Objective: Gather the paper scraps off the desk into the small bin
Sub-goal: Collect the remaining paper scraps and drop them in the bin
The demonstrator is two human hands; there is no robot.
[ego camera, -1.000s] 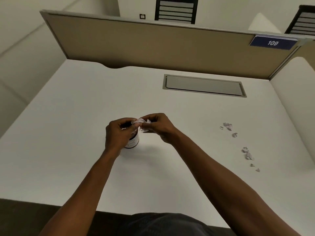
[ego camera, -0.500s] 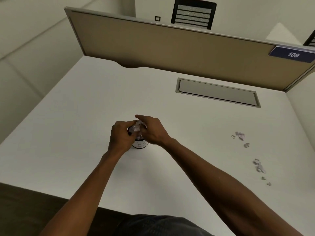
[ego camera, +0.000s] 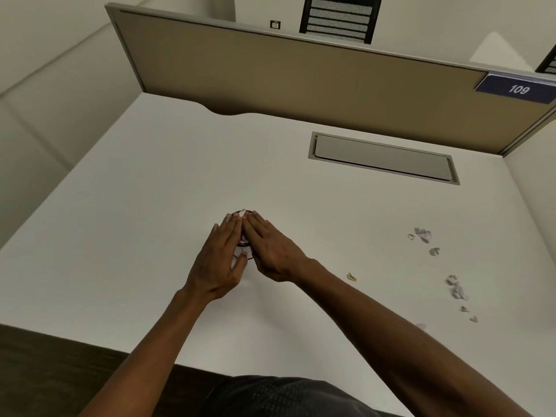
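Behind the work surface we note a tan partition panel [ego camera: 301, 73], its top corner carrying a blue plate marked 109 [ego camera: 518, 89]. A grey cable hatch [ego camera: 383, 158] sits flush and closed. Beyond the partition, a black slatted chair back [ego camera: 338, 18].

Two hands, left [ego camera: 221, 254] and right [ego camera: 272, 245], over one small bin [ego camera: 243, 251]. About nine loose paper scraps [ego camera: 422, 234] on one desk [ego camera: 150, 206]. One cable hatch [ego camera: 383, 158], one number plate [ego camera: 517, 89].
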